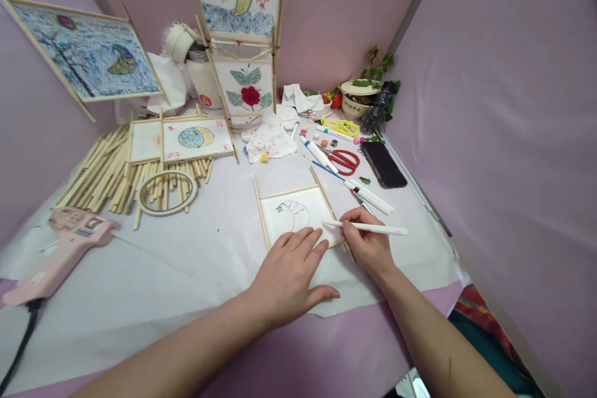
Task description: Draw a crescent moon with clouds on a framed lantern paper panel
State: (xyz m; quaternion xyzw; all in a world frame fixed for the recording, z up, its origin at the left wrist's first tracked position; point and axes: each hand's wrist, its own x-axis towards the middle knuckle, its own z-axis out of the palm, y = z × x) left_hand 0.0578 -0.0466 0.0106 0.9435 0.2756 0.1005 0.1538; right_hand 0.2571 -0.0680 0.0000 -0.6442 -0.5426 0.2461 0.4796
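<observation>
A small wooden-stick frame [262, 217] lies on the table with a white sheet [275, 224] inside it. On the sheet is a black line drawing of a crescent moon [301, 214] with a star at its upper tip. My left hand [291, 270] rests flat over the frame's lower edge, fingers spread. My right hand [370, 242] grips a white pen [385, 229] at the frame's right side. The pen's tip points left, over the right part of the sheet; whether it touches cannot be made out.
Markers [370, 197], red-handled scissors [344, 161] and a black phone [384, 165] lie to the right. Leftward are a pile of wooden sticks [100, 168], a tape roll [140, 193] and a pink glue gun [65, 255]. Finished framed drawings [240, 84] stand behind.
</observation>
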